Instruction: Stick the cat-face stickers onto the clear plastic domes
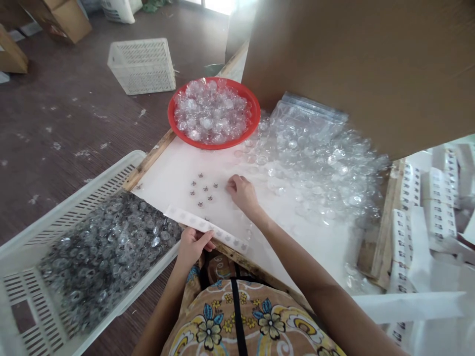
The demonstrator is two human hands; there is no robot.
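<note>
Your left hand pinches a long white paper strip at the near edge of the white table. Your right hand, fingertips together, is beside small dark pieces; grip cannot be told. A round red plastic basin and loose clear-plastic heap limit space beyond.

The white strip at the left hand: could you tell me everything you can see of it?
The white strip is long and narrow, and looks like paper or thin film, with a row of faint grey marks along it. It lies slantwise along the near edge of the white tabletop. The left hand holds it near its middle, thumb on top. The marks are too faint to make out.
</note>
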